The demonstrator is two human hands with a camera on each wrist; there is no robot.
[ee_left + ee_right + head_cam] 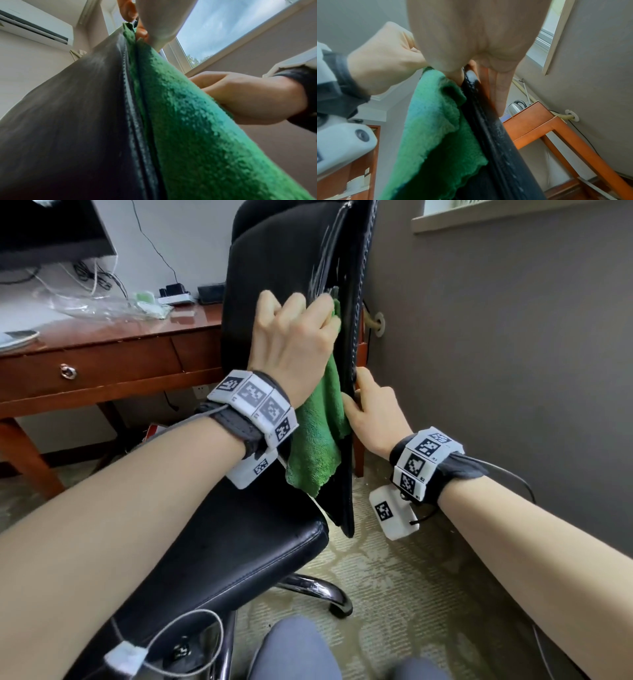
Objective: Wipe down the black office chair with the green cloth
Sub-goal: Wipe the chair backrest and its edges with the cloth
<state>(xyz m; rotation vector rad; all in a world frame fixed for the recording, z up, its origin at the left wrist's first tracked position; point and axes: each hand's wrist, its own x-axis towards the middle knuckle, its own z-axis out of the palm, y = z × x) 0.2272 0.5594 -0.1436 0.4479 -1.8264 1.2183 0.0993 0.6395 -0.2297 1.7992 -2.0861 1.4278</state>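
The black office chair (274, 261) stands with its backrest edge toward me; its seat (239, 542) is below. My left hand (301, 330) grips the green cloth (318, 440) and holds it against the front face of the backrest, near the edge seam; the rest of the cloth hangs down. My right hand (370, 412) pinches the backrest's edge lower down, thumb in front and fingers behind. The left wrist view shows the cloth (188, 121) lying along the backrest (68, 121). The right wrist view shows my right hand (481, 75) on the edge (488, 128) beside the cloth (436, 128).
A wooden desk (102, 350) with a monitor (51, 231), cables and plastic bags stands left of the chair. A grey wall (513, 371) is close on the right. The chrome chair base (318, 590) sits on patterned carpet, with my knees (294, 652) just in front.
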